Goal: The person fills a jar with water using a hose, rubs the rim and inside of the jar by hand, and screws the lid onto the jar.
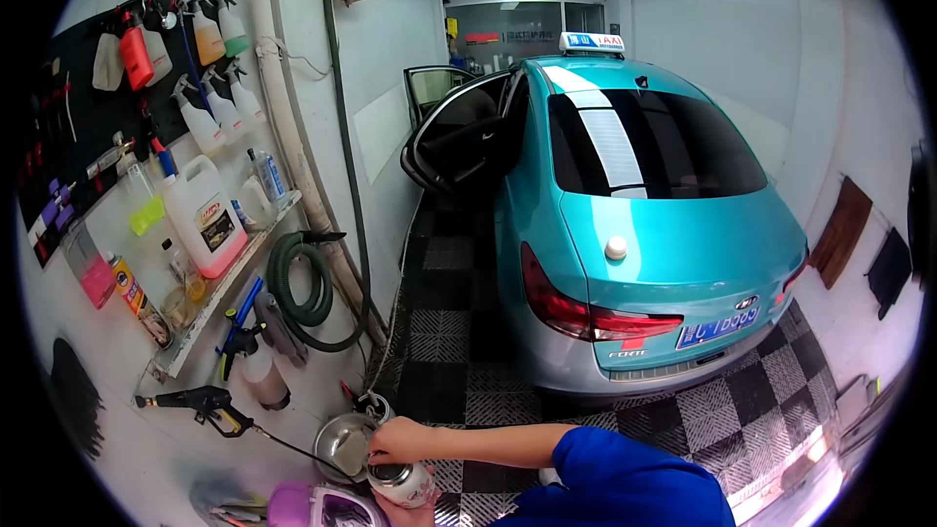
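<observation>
A white thermos flask (418, 490) with a reddish pattern and a steel rim stands at the bottom of the view. My left hand (398, 515) is closed around its lower side, partly cut off by the frame edge. Directly above the flask's dark top, my right hand (398, 441) has its fingers curled together. What those fingers hold, if anything, is hidden. A steel bowl (330, 441) with something pale inside lies just left of my right hand.
A teal taxi (673, 244) with its left door (464, 137) open fills the middle. Left are a wall shelf (229, 288) of bottles, a coiled green hose (303, 288), a spray gun (210, 408) and a purple container (290, 503). Checkered tiles (439, 332) cover the floor.
</observation>
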Motion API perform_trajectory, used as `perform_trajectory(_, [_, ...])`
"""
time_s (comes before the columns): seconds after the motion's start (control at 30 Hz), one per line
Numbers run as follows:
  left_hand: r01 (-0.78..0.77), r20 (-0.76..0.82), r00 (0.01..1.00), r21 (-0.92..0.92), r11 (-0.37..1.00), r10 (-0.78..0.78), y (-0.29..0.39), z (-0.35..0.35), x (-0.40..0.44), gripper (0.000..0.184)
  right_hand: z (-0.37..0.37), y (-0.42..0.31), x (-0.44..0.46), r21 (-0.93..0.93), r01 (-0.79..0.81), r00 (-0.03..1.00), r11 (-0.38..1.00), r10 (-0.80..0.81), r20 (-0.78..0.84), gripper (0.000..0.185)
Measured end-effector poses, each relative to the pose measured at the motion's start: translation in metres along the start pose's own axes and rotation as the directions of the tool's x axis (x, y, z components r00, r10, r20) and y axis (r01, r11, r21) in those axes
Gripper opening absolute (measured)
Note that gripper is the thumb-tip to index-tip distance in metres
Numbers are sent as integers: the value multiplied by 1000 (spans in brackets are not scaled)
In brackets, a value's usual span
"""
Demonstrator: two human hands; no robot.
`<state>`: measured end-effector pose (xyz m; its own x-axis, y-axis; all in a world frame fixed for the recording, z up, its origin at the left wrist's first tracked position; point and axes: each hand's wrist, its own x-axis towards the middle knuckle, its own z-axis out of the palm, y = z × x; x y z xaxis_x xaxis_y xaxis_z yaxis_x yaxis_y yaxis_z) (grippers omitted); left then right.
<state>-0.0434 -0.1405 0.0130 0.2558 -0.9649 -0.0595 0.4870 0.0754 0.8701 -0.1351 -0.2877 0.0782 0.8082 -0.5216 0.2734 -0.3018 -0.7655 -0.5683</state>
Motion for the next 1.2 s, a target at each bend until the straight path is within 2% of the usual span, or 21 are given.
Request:
perform_trajectory(0.03, [420, 136, 901, -508, 752, -411, 11, -7, 10, 54, -2, 2, 2, -136, 32, 999, 990, -31, 15, 30])
perform_trajectory(0.07, [490, 241, 835, -734, 470, -495, 11, -7, 10, 56, 11, 13, 2, -153, 84, 996, 985, -88, -20, 30])
perform_trajectory(0.1, [472, 123, 853, -599, 647, -508, -1, -18, 11, 61, 18, 12, 0, -142, 85, 995, 986, -91, -35, 30])
perform_trajectory(0.13, [248, -81, 962, -154, 956, -262, -6, -4, 4, 66, 21, 13, -3, -146, 127, 990, 981, -135, -43, 29])
perform_trajectory(0.23, [44, -160, 985, -120, 992, -63, -64, -39, 20, 91, 18, 9, -4, -96, 201, 976, 975, -207, -62, 31])
perform_trajectory(0.3, [209, -72, 966, -349, 913, -248, -58, -32, 27, 89, 17, 10, -5, -18, 254, 964, 967, -254, -80, 33])
perform_trajectory(0.4, [367, 31, 917, -461, 808, -398, -58, -22, 33, 86, 15, 20, -2, 10, 283, 958, 959, -284, 36, 36])
perform_trajectory(0.5, [432, 68, 879, -531, 729, -472, -64, -23, 33, 85, 33, 37, 3, 12, 228, 963, 974, -228, 144, 34])
perform_trajectory(0.6, [466, 95, 850, -594, 656, -518, -68, -42, 34, 86, 45, 43, 1, 78, 229, 972, 970, -232, 25, 16])
perform_trajectory(0.67, [472, 105, 835, -642, 604, -541, -73, -67, 25, 87, 34, 43, -4, 25, 191, 974, 981, -193, 116, 18])
perform_trajectory(0.7, [459, 101, 845, -639, 617, -525, -78, -76, 23, 88, 43, 48, -5, 108, 158, 984, 982, -166, 68, 24])
perform_trajectory(0.77, [234, 49, 972, -194, 953, -229, -52, -36, 22, 77, 44, 50, -1, 97, 10, 977, 995, -31, 213, 33])
perform_trajectory(0.8, [71, 21, 997, 41, 997, -72, -39, -15, 23, 71, 40, 48, -1, 137, -16, 982, 990, -10, 188, 35])
perform_trajectory(0.83, [447, 305, 895, -645, 620, -326, -53, -46, 34, 66, 34, 46, -5, 175, -66, 987, 982, 39, 155, 38])
perform_trajectory(0.9, [393, 106, 909, -541, 743, -403, -40, -27, 33, 68, 22, 38, -1, 96, -233, 947, 968, 204, 249, 40])
perform_trajectory(0.93, [387, 109, 917, -484, 785, -384, -40, -28, 34, 70, 19, 32, 4, 3, -330, 888, 944, 309, 340, 42])
perform_trajectory(0.97, [363, 94, 929, -426, 829, -358, -38, -31, 32, 71, 17, 31, 8, -36, -306, 893, 951, 300, 336, 41])
perform_trajectory(1.0, [350, 62, 928, -473, 808, -366, -41, -36, 31, 73, 10, 24, 11, -17, -295, 898, 955, 284, 336, 36])
perform_trajectory(1.1, [297, -42, 923, -557, 776, -383, -32, -28, 29, 73, 8, 15, 29, -196, -152, 916, 969, 213, 340, 14])
perform_trajectory(1.17, [353, 185, 889, -859, 370, -418, -47, -48, 42, 67, 16, 8, 37, -281, -182, 918, 942, 265, 296, 18])
perform_trajectory(1.2, [363, 158, 908, -760, 538, -389, -43, -39, 43, 63, 19, 5, 43, -369, -206, 895, 906, 327, 303, 20])
